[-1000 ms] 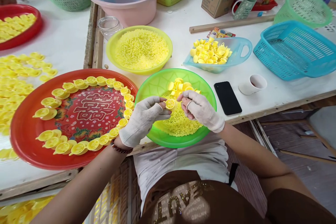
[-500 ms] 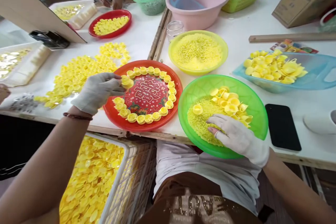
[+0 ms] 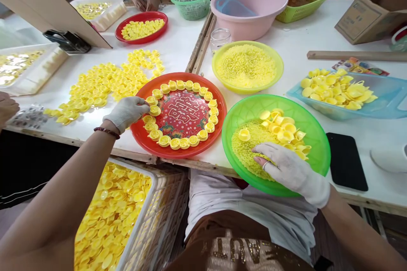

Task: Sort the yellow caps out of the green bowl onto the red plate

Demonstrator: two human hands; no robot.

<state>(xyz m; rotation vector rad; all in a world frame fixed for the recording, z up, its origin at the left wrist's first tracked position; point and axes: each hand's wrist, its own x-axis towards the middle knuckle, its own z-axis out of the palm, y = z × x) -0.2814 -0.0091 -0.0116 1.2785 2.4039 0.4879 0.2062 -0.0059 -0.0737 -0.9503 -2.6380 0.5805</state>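
Note:
My left hand [image 3: 127, 113], in a white glove with bare fingertips, pinches a small yellow plastic cup [image 3: 154, 110] at the left side of the red tray [image 3: 178, 152]. Similar yellow cups form a ring around the tray's patterned red centre. My right hand [image 3: 282, 167], also gloved and wearing a ring, rests in the green bowl [image 3: 321, 156]. Its bent fingers touch the fine yellow beads [image 3: 243, 154], thumb and forefinger a little apart. One yellow cup [image 3: 244, 135] stands on the beads, and a pile of yellow cups [image 3: 284, 129] lies beyond my right hand.
A yellow bowl of beads [image 3: 248, 67] and a clear jar [image 3: 220, 40] stand behind. Loose yellow pieces [image 3: 104, 80] spread leftward. Rightward are a blue scoop [image 3: 388, 97] and a phone [image 3: 346, 161]. A crate [image 3: 149, 203] stands below. Another person's hands [image 3: 146, 3] are across the table.
My left hand has lowered the yellow cup to the ring's left side. My right hand stays among the beads. The whole view has shifted slightly.

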